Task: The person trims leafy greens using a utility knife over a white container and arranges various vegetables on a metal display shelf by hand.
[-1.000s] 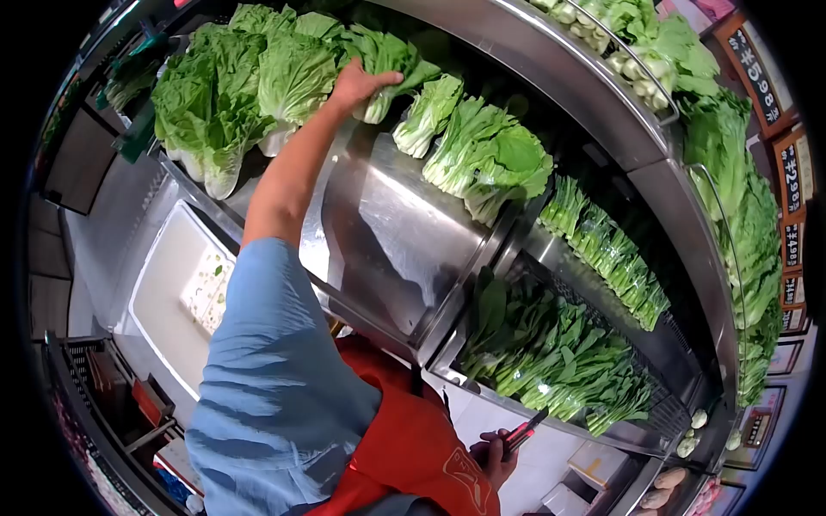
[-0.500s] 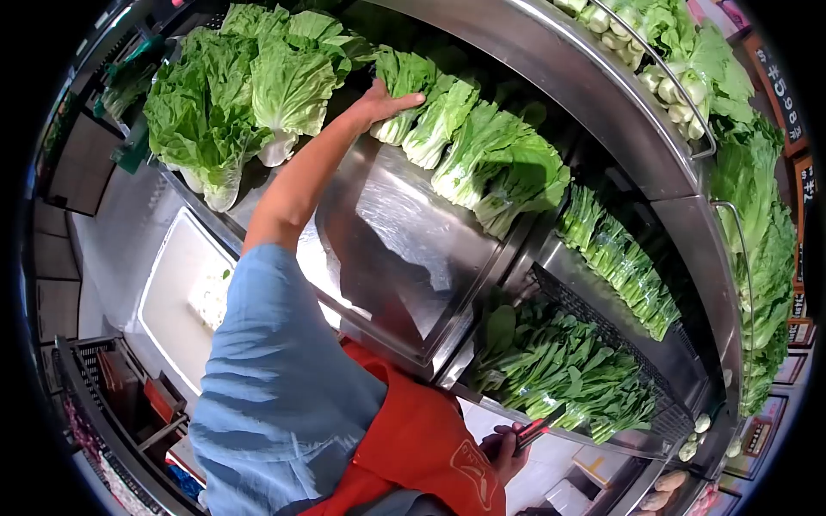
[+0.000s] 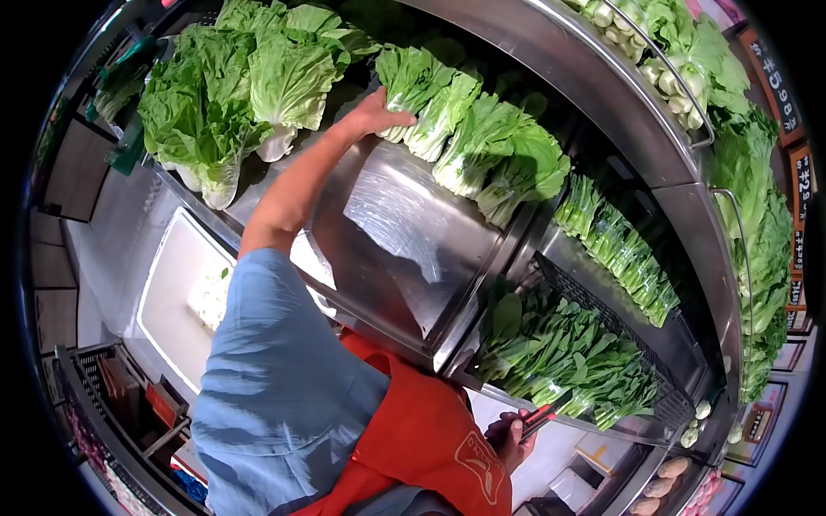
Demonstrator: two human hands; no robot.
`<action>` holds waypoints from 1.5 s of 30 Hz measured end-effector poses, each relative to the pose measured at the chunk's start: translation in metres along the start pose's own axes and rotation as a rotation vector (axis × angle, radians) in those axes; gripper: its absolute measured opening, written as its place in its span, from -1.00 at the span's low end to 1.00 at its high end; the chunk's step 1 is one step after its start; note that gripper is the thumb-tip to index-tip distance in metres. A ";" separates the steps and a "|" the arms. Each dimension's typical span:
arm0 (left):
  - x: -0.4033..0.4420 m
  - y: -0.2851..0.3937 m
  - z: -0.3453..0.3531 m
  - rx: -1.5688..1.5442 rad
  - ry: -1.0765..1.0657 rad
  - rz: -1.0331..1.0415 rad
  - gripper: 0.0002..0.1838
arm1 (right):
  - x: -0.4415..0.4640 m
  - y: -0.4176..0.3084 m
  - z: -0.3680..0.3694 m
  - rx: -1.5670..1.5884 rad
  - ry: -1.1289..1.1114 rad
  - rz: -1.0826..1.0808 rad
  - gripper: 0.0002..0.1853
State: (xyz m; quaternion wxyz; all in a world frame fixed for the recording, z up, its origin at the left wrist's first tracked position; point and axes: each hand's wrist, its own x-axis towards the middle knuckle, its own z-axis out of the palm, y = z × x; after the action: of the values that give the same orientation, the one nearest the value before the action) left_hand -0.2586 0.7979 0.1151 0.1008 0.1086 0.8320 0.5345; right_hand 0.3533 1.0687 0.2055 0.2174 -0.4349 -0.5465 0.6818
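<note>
My left hand (image 3: 376, 114) reaches up to the left end of a row of pale-stemmed leafy greens. Its thumb lies across the base of the end bunch (image 3: 413, 82), and its other fingers are partly hidden behind the leaves. Beside that bunch stand more bunches of greens (image 3: 473, 142), stems toward me. Low on the right, near my red apron (image 3: 430, 439), my right hand (image 3: 514, 439) is closed round a slim black-and-red tool (image 3: 542, 414) with a pointed dark end. I cannot tell its exact kind.
Large lettuces (image 3: 206, 112) stand left of my arm. A metal display tray (image 3: 404, 224) lies before me. Rightward are bundled green stems (image 3: 619, 249) and dark leafy greens (image 3: 568, 361). A curved steel ledge (image 3: 637, 120) rises behind. A white bin (image 3: 172, 284) sits lower left.
My left hand has shifted slightly left and down, its thumb now lower against the end bunch. My right hand with the tool has moved a little right and up.
</note>
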 end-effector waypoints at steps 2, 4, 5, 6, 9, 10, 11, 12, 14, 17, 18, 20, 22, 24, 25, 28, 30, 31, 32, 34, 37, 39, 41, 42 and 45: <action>-0.013 0.007 -0.005 -0.040 -0.063 0.036 0.13 | -0.004 0.001 0.005 0.008 0.015 0.006 -0.60; -0.007 -0.004 -0.005 -0.001 -0.038 0.050 0.20 | -0.001 0.002 0.010 -0.006 0.010 0.024 -0.61; -0.002 -0.012 -0.005 0.024 -0.019 0.004 0.22 | -0.002 0.003 0.012 -0.016 0.003 0.034 -0.61; 0.001 -0.008 0.000 0.047 -0.003 -0.037 0.25 | -0.001 0.005 0.013 -0.006 -0.001 0.036 -0.63; -0.019 0.011 0.002 0.358 0.216 -0.084 0.36 | -0.001 -0.002 0.022 -0.032 -0.037 0.031 -0.65; -0.040 0.030 -0.003 0.447 0.325 -0.090 0.37 | -0.001 -0.003 0.022 -0.020 -0.035 0.033 -0.66; -0.048 0.040 -0.002 0.539 0.426 -0.087 0.39 | -0.004 -0.001 0.021 -0.016 -0.016 0.032 -0.66; -0.051 0.040 0.000 0.566 0.507 0.004 0.30 | -0.003 -0.001 0.020 -0.017 -0.007 0.028 -0.66; -0.066 0.037 0.004 0.494 0.660 0.357 -0.12 | -0.005 0.009 0.014 -0.020 0.028 0.043 -0.65; -0.098 0.074 0.025 0.378 0.354 0.436 -0.46 | -0.003 0.018 0.011 -0.008 0.036 0.061 -0.63; -0.095 0.072 0.037 0.507 0.344 0.449 -0.44 | -0.006 0.012 0.018 -0.021 0.032 0.071 -0.65; -0.091 0.079 0.055 0.628 0.237 0.339 -0.42 | -0.006 0.008 0.023 -0.034 0.005 0.055 -0.66; -0.087 0.092 0.067 0.719 0.253 0.318 -0.44 | -0.008 0.003 0.028 -0.031 -0.009 0.055 -0.68; -0.083 0.092 0.072 0.791 0.293 0.351 -0.44 | -0.010 0.002 0.028 -0.016 -0.012 0.038 -0.68; -0.079 0.087 0.076 0.801 0.280 0.308 -0.42 | -0.011 0.002 0.027 -0.007 -0.015 0.030 -0.68; -0.067 0.078 0.081 0.832 0.224 0.187 -0.32 | -0.012 0.014 0.018 0.041 0.003 0.017 -0.67; -0.062 0.077 0.083 0.823 0.240 0.162 -0.29 | -0.013 0.016 0.016 0.016 0.010 0.014 -0.68; -0.061 0.077 0.084 0.818 0.246 0.148 -0.28 | -0.014 0.016 0.015 0.001 0.014 0.014 -0.68; -0.059 0.078 0.085 0.832 0.238 0.123 -0.23 | -0.015 0.017 0.014 0.000 0.013 0.017 -0.68; -0.062 0.080 0.079 0.814 0.171 0.120 -0.22 | -0.014 0.017 0.014 -0.003 0.006 0.020 -0.68; -0.070 0.076 0.076 0.822 0.157 0.142 -0.24 | -0.015 0.015 0.019 0.016 0.039 0.033 -0.69; -0.071 0.073 0.078 0.817 0.163 0.158 -0.24 | -0.013 0.016 0.017 0.029 0.027 0.051 -0.71; -0.069 0.069 0.074 0.798 0.161 0.166 -0.22 | -0.012 0.018 0.019 0.034 0.014 0.079 -0.72; -0.069 0.073 0.072 0.858 0.128 0.138 -0.17 | -0.011 0.018 0.023 0.033 0.008 0.090 -0.72; -0.082 0.089 0.060 0.853 0.232 0.209 -0.11 | -0.008 0.014 0.026 0.005 -0.005 0.088 -0.73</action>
State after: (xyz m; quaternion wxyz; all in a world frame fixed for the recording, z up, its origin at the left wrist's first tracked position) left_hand -0.1562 0.8626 0.1761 -0.1016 0.1633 0.9682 0.1597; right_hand 0.3382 1.0438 0.1957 0.1867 -0.4563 -0.5256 0.6933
